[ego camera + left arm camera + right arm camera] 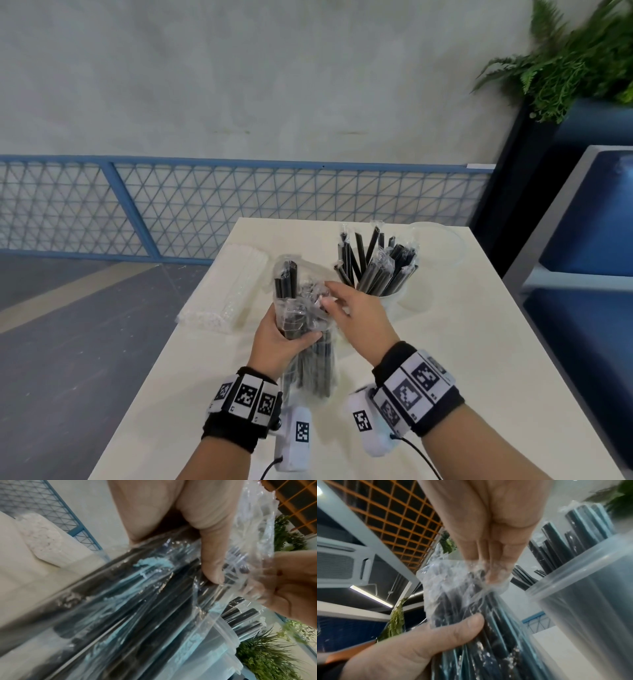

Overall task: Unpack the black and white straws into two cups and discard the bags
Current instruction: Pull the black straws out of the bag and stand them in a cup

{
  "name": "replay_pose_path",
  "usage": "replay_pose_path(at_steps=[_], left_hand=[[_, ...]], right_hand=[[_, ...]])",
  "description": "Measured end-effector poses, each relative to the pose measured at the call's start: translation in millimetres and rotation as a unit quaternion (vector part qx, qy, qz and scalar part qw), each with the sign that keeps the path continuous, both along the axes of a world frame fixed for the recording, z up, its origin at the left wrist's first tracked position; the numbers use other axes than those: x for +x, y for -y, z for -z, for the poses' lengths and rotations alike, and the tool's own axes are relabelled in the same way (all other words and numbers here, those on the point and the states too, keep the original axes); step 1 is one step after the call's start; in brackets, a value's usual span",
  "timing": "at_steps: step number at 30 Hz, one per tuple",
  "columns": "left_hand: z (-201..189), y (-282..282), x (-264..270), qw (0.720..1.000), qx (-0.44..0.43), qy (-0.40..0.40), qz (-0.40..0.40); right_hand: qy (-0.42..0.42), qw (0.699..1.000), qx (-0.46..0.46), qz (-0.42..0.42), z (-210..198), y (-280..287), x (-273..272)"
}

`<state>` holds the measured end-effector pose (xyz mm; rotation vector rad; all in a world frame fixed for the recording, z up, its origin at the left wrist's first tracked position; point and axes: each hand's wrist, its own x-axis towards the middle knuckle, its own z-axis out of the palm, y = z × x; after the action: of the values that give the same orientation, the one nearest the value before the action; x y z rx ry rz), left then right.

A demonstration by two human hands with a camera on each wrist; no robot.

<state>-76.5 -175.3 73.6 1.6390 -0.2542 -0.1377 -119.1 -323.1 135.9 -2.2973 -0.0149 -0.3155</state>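
Note:
A clear bag of black straws (313,373) stands upright over the near middle of the cream table (479,342). My left hand (291,339) grips it round the middle, thumb and fingers wrapped on the plastic (137,601). My right hand (337,301) reaches in from the right and pinches the crumpled open top of the bag (453,588); its fingertips are veiled by the plastic. Behind it a clear cup (388,303) holds several wrapped black straws (376,267). A pack of white straws (229,291) lies at the table's left edge.
An empty clear cup (438,246) stands at the back right of the table. A blue mesh fence (239,205) runs behind the table. A dark planter with a fern (565,68) and a blue seat (582,240) stand to the right.

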Motion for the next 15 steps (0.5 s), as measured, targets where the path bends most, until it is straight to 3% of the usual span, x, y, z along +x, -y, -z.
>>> replay_pose_path(at_steps=[4, 11, 15], left_hand=[[-4, -1, -2, 1.0, -0.008, 0.003, 0.022], [0, -2, 2, 0.998, 0.003, -0.01, 0.057], [1, -1, 2, 0.999, -0.001, -0.005, 0.041]], right_hand=[[-0.064, 0.994, -0.041, -0.074, 2, 9, 4], [-0.037, 0.997, 0.056, -0.023, 16, 6, 9], [-0.017, 0.987, 0.158, 0.001, 27, 1, 5]])
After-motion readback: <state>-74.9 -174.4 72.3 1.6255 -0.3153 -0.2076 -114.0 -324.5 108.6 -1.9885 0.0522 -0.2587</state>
